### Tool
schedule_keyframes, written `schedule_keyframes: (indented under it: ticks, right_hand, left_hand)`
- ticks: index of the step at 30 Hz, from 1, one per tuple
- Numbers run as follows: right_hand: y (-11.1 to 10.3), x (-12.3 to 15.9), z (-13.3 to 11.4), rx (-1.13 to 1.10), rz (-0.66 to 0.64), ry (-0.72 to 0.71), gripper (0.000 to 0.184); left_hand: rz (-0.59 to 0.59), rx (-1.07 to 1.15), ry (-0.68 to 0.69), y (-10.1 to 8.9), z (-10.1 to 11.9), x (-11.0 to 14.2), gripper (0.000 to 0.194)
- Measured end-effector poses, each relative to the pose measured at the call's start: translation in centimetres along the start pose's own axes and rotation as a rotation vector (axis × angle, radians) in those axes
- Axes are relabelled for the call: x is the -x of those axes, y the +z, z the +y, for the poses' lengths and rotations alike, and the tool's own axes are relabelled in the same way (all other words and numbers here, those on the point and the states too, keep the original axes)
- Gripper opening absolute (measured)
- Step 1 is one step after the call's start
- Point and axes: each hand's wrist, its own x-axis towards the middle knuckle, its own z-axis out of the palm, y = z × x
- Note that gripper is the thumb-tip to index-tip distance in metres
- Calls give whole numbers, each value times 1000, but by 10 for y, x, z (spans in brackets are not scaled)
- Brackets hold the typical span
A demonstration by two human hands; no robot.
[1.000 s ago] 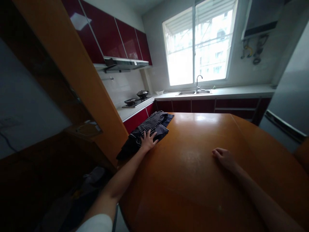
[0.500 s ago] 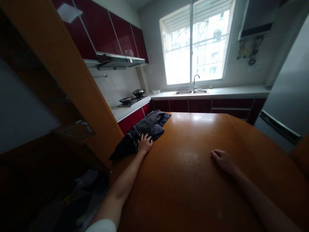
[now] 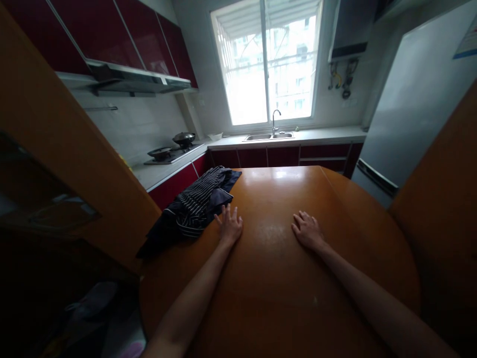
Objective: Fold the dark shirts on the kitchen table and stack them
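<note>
Dark clothes (image 3: 197, 201), one with white stripes, lie in a loose heap along the left edge of the wooden table (image 3: 272, 278). My left hand (image 3: 229, 226) is just right of the heap, fingers spread, holding nothing. Its fingertips come close to the grey-blue fold of cloth; whether they touch it I cannot tell. Over the tabletop further right, my right hand (image 3: 307, 230) is palm down with its fingers stretched out and nothing in it.
Behind the table runs a white counter (image 3: 328, 133) with a double sink (image 3: 261, 136). Two pans (image 3: 183, 138) stand on the stove at the left. A fridge (image 3: 413, 99) stands at the right, and a wooden partition (image 3: 122, 223) borders the table's left side.
My left hand has come off the clothes and moved right onto the table side. My right hand has opened from a loose fist and moved inward. The view has turned right.
</note>
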Motion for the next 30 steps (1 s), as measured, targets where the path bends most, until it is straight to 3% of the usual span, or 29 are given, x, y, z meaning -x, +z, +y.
schedule_keyframes:
  ticks: [6, 11, 15, 18, 22, 30]
  right_hand:
    - [6, -6, -12, 91, -102, 92, 64]
    - [5, -7, -32, 79, -132, 34, 65]
    - [4, 1, -41, 14, -159, -173, 61]
    - [5, 6, -44, -21, -155, -211, 60]
    - [4, 6, -44, -36, -148, -180, 59]
    - [2, 3, -36, 20, -81, 11, 56]
  left_hand:
    - [-189, 69, 88, 12, 61, 9, 62]
    - [-312, 183, 340, 12, 99, 26, 59]
    - [-324, 223, 450, 10, 101, 34, 55]
    - [-327, 237, 466, 9, 98, 33, 54]
    - [-323, 267, 506, 7, 97, 31, 53]
    - [-319, 294, 515, 5, 97, 31, 50]
